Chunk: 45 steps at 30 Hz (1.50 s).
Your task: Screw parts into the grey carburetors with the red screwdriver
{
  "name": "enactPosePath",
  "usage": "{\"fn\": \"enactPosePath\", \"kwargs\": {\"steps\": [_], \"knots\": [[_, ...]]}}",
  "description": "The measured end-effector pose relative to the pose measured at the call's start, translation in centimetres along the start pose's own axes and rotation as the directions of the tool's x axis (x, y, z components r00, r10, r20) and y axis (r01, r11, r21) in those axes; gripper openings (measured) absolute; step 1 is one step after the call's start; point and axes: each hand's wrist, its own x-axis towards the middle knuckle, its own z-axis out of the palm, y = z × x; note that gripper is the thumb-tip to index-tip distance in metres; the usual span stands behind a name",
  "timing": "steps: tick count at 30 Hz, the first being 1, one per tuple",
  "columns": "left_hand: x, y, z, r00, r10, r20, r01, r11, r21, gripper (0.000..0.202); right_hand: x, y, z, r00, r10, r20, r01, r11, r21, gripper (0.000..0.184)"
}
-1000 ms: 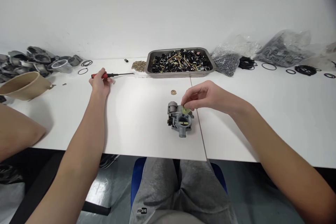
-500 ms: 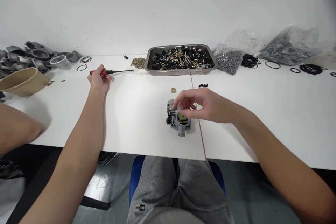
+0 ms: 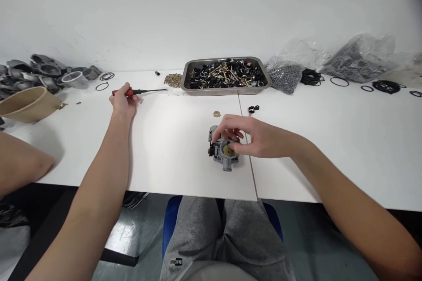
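One red-handled screwdriver: gripped in the left hand, its tip placed near a heap of brass-coloured pieces. One grey metal casting: set on the white table, partly covered by the right hand. One yellow-green disc: lodged in the casting's round opening, met by the right hand's thumb (fingers half curled; whether the disc is pinched cannot be told). One tan disc: laid just behind the casting.

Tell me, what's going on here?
A person sits at a white table. Their left hand holds a red-handled screwdriver. Their right hand is over a grey metal part, the thumb at a yellowish disc in the part's round opening. A brownish disc lies on the table, just beyond the part.
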Motion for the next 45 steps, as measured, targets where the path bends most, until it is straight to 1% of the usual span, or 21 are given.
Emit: {"fn": "enactPosePath", "kwargs": {"steps": [5, 8, 11, 16, 20, 23, 28, 32, 34, 36, 40, 42, 45], "knots": [[-0.1, 0.0, 0.0, 1.000, -0.001, 0.000, 0.001, 1.000, -0.007, 0.028, -0.2, -0.3, -0.3, 1.000, -0.027, -0.010, 0.028, 0.999, 0.031, 0.028], [0.1, 0.0, 0.0, 1.000, -0.003, -0.008, 0.003, 1.000, -0.017, 0.026, -0.6, -0.7, -0.4, 0.997, -0.046, -0.059, 0.047, 0.999, 0.017, 0.023], [0.5, -0.2, -0.1, 1.000, -0.001, 0.001, 0.001, 1.000, -0.022, 0.027, -0.7, -0.8, -0.3, 0.993, -0.059, -0.106, 0.053, 0.997, -0.053, 0.018], [0.9, -0.4, -0.3, 1.000, 0.005, 0.013, -0.005, 1.000, -0.023, 0.028, -0.7, -0.8, 0.1, 0.986, -0.101, -0.135, 0.080, 0.984, -0.157, 0.015], [0.6, -0.3, -0.1, 1.000, 0.008, 0.004, -0.008, 0.999, -0.036, 0.027, -1.0, -1.0, 0.2, 0.967, -0.116, -0.229, 0.055, 0.965, -0.258, 0.014], [0.2, -0.1, 0.0, 1.000, 0.012, 0.011, -0.011, 0.999, -0.049, 0.022, -1.4, -1.4, 0.3, 0.957, -0.134, -0.256, 0.033, 0.931, -0.362, 0.016], [-0.3, 0.1, 0.3, 1.000, 0.008, -0.003, -0.009, 0.998, -0.055, 0.020, -1.8, -2.4, 1.0, 0.958, -0.186, -0.218, 0.047, 0.854, -0.518, 0.018], [-0.1, -0.1, 0.2, 1.000, 0.016, 0.002, -0.016, 0.998, -0.064, 0.022, -2.1, -3.6, 2.3, 0.952, -0.218, -0.214, 0.026, 0.755, -0.655, 0.022], [0.1, -0.2, 0.1, 1.000, 0.021, 0.008, -0.021, 0.998, -0.061, 0.023, -2.4, -4.1, 3.2, 0.953, -0.203, -0.225, -0.016, 0.708, -0.706, 0.024], [0.2, -0.2, 0.1, 1.000, 0.022, 0.015, -0.021, 0.998, -0.054, 0.024, -2.7, -4.4, 3.8, 0.955, -0.164, -0.246, -0.068, 0.688, -0.723, 0.026], [0.2, -0.2, 0.1, 1.000, 0.022, 0.014, -0.021, 0.999, -0.046, 0.023, -2.9, -4.2, 4.5, 0.946, -0.112, -0.305, -0.132, 0.726, -0.675, 0.029], [0.2, -0.2, 0.1, 1.000, 0.024, 0.011, -0.023, 0.999, -0.046, 0.024, -2.7, -3.7, 4.4, 0.940, -0.079, -0.333, -0.162, 0.755, -0.636, 0.031], [0.2, -0.1, 0.1, 1.000, 0.017, 0.011, -0.016, 0.999, -0.047, 0.024, -2.1, -3.2, 4.2, 0.935, -0.046, -0.353, -0.180, 0.795, -0.580, 0.028]]}}
